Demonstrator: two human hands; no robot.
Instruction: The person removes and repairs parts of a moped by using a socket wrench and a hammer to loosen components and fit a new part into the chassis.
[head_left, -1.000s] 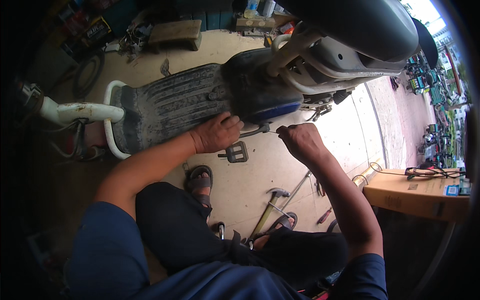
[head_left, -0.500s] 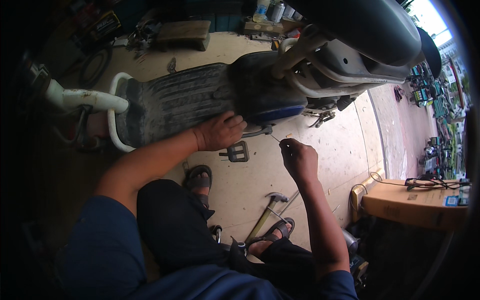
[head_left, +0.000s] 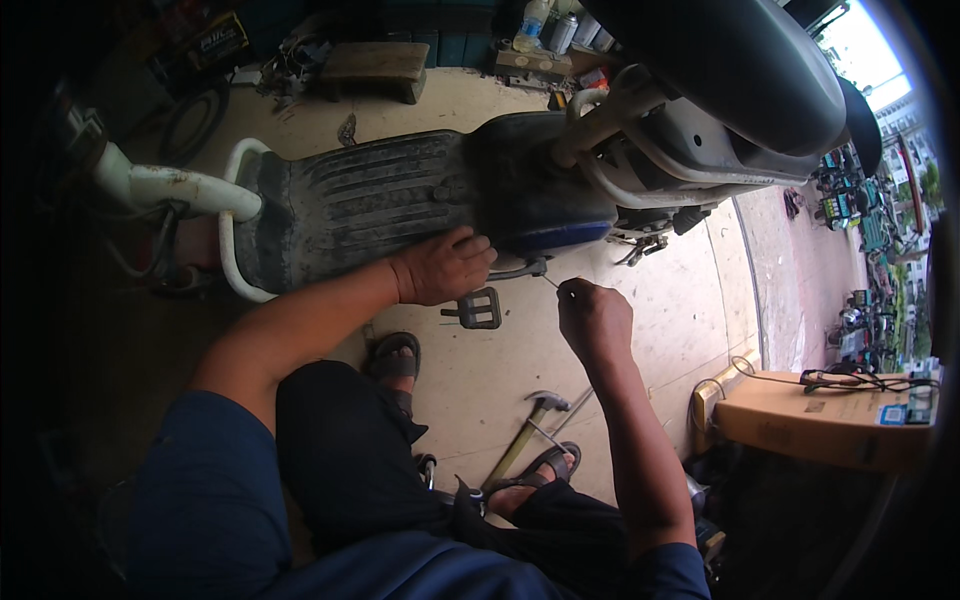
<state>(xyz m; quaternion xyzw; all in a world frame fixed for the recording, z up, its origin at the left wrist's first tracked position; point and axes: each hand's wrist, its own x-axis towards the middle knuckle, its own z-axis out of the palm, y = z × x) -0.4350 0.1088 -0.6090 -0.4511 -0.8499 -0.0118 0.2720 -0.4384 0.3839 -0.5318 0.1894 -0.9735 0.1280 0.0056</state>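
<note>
- From where I stand, the right hand (head_left: pixel 597 318) is closed, its fingers pinching a thin rod (head_left: pixel 551 281).
- The rod points up and left at the end of the crank arm (head_left: pixel 515 272), on the near side of the bike (head_left: pixel 520 180). I can't tell if they touch.
- A second ago this hand was about level with that end. Now it is a bit lower, and its forearm (head_left: pixel 648 440) has swung in.
- The left hand (head_left: pixel 443 268) has stayed by the footboard's (head_left: pixel 370 190) edge, fingers bent. I can't tell what it grips.
- The pedal (head_left: pixel 478 309) is just below the left hand.
- A hammer (head_left: pixel 527 430) lies near the right foot (head_left: pixel 540 478).
</note>
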